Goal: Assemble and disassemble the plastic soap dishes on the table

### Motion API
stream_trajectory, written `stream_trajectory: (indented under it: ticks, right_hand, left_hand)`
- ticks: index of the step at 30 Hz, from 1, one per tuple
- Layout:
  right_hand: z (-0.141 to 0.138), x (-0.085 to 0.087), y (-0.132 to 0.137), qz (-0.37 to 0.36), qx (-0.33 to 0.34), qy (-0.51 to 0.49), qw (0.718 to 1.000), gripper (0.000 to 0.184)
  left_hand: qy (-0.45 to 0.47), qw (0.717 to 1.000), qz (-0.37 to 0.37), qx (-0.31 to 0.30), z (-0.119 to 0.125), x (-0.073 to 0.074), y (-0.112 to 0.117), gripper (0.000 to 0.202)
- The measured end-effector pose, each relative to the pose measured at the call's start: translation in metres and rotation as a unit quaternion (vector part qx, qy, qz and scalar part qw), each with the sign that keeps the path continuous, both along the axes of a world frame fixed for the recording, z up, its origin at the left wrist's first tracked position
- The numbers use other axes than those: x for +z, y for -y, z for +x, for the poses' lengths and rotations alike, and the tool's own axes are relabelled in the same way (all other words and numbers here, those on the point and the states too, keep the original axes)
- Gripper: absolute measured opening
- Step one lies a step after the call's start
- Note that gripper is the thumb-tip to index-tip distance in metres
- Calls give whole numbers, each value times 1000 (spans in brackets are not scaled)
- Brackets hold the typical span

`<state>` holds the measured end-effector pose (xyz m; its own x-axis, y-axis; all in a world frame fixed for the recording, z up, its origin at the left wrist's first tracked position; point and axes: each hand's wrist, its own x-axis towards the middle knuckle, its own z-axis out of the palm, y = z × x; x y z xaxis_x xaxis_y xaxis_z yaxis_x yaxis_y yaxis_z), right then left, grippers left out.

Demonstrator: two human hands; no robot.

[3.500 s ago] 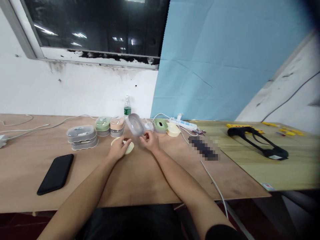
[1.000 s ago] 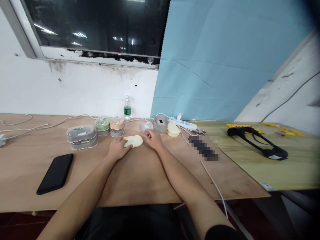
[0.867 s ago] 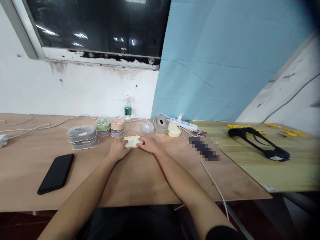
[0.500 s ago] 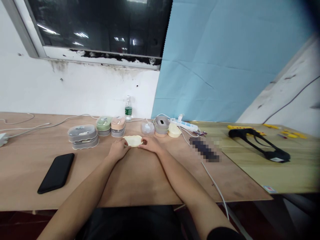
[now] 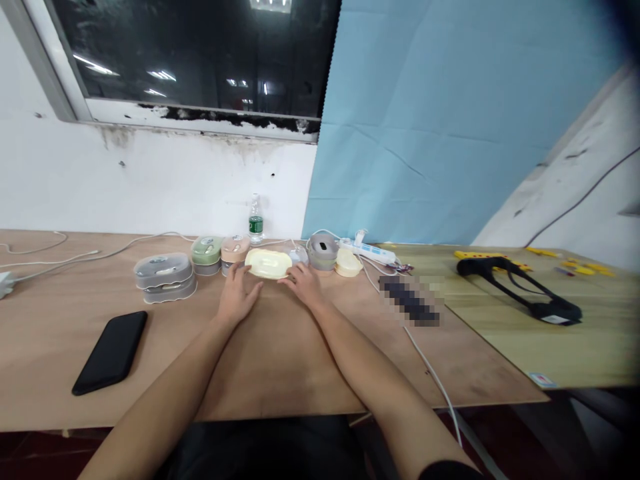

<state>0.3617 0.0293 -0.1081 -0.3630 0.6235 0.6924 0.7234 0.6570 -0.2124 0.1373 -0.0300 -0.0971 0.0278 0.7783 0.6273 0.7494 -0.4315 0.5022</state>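
Observation:
A shallow cream plastic dish [image 5: 269, 265], oblong with rounded ends, is tilted so that its hollow face shows. My left hand [image 5: 237, 295] grips its left end with the fingertips, its thumb stretched out to the side below. At the opposite end, my right hand [image 5: 303, 285] has its fingers on the lower right edge of the dish. Behind the dish, a clear round lid-like piece [image 5: 299, 254] is partly hidden. Close to my right hand stand a grey rounded box [image 5: 323, 251] and a cream piece [image 5: 349, 263].
Left of my hands stand a grey stacked box [image 5: 164, 275], a green-topped box [image 5: 206, 251] and a pink-topped box [image 5: 235, 249]. A water bottle [image 5: 256, 220] is at the wall. A black phone [image 5: 111, 352], power strip [image 5: 367, 251] and black headband-like frame [image 5: 520, 291] also lie around.
Both hands have raised the cream dish slightly and tipped it, so more of its inside shows. My left thumb has come away from its edge.

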Motion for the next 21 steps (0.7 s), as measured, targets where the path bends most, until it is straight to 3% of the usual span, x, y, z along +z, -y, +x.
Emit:
stream_trajectory:
  ticks: [4, 9, 13, 16, 21]
  right_hand:
    - [13, -1, -11, 81, -56, -100, 990, 24]
    - [67, 1, -26, 170, -179, -239, 939, 30]
    - [113, 0, -27, 169, -296, -318, 885, 36]
    - [127, -2, -26, 163, -356, -362, 846, 37]
    - [126, -7, -29, 137, -374, -379, 835, 34]
  left_hand:
    - [26, 999, 20, -8, -1, -2, -1, 65]
    - [23, 999, 36, -10, -8, -6, -10, 56]
    - [5, 999, 43, 6, -12, -9, -13, 48]
    - [-25, 998, 40, 32, -14, -12, -16, 46]
    - [-93, 985, 47, 141, -16, -10, -29, 49]
